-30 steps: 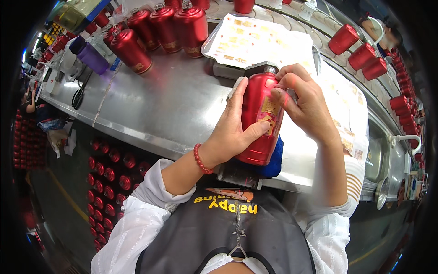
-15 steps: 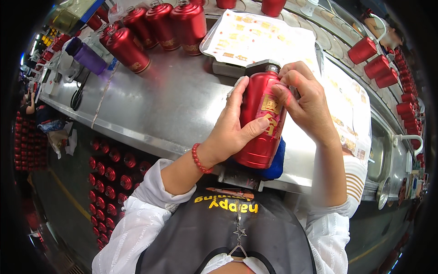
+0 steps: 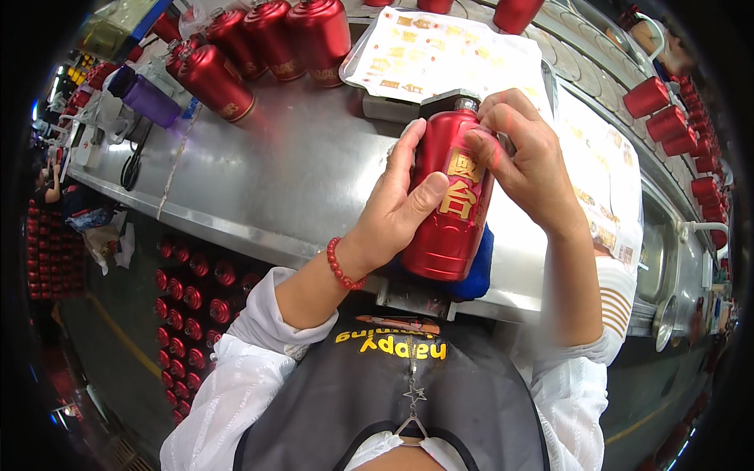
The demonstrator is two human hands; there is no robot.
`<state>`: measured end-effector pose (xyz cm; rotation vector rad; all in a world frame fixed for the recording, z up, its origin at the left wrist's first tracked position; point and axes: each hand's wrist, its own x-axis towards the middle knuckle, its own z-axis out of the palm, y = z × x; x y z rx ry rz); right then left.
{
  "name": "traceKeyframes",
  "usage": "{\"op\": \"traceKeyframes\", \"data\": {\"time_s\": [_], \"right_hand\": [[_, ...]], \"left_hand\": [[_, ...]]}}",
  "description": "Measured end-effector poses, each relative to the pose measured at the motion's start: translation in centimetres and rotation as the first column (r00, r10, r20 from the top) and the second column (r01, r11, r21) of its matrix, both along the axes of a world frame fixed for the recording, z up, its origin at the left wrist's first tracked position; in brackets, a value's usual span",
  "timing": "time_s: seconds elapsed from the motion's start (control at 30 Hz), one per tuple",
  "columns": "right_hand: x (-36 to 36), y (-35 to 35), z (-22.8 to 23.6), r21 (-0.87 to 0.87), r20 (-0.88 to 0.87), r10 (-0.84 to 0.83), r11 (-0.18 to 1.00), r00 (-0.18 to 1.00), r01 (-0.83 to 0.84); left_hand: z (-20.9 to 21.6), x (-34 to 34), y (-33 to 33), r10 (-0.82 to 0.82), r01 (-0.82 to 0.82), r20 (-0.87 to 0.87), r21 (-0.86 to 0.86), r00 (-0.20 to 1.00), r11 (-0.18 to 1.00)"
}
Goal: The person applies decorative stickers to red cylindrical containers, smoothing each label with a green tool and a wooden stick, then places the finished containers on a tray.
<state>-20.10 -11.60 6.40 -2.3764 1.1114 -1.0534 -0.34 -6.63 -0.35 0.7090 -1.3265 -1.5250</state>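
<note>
A glossy red bottle [image 3: 441, 243] with gold characters down its front leans in front of me, its neck pointing away. My left hand [image 3: 397, 196] grips it from the left, thumb lying on the front beside the gold lettering. At the bottle's upper right, my right hand [image 3: 522, 153] has its fingers bent into a pinch against the shoulder. Whatever those fingertips may hold is too small or hidden to make out. Under the bottle's base lies a blue cloth [image 3: 476, 275].
Several red bottles [image 3: 271, 35] stand at the back left of the metal table [image 3: 275, 173]. Near them are a purple drinking bottle [image 3: 149, 98] and black scissors [image 3: 132, 169]. Printed sticker sheets [image 3: 455, 59] lie beyond my hands. A conveyor [image 3: 585, 47] carries more red bottles.
My left thumb has slid up and left, uncovering more of the gold lettering. The right hand stays pinched at the bottle's shoulder. Bottles on the conveyor have shifted.
</note>
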Motion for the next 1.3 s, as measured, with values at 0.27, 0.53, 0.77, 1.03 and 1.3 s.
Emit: {"op": "traceKeyframes", "data": {"time_s": [0.27,0.53,0.77,1.03,1.3], "right_hand": [[0.2,-0.5,-0.3,-0.049,0.023,-0.001,0.999,1.000,0.002],[0.4,-0.2,-0.1,0.005,0.039,-0.005,1.000,0.999,0.005],[0.4,-0.1,0.1,0.018,0.026,-0.020,1.000,0.999,0.020],[-0.4,0.3,-0.4,0.032,0.047,-0.173,0.985,0.984,0.172],[-0.9,5.8,-4.2,0.314,0.165,-0.208,0.938,0.964,0.149]], "left_hand": [[-0.6,-0.4,-0.1,0.084,-0.083,0.017,-0.057,0.996,0.995],[-0.2,-0.3,0.0,0.073,-0.071,0.053,-0.035,0.996,0.997],[-0.1,-0.4,0.1,0.058,-0.057,0.038,-0.022,0.998,0.998],[0.2,-0.4,0.0,0.048,-0.048,0.021,-0.005,0.999,0.999],[-0.4,0.0,-0.3,0.091,-0.084,0.137,-0.054,0.986,0.995]]}}
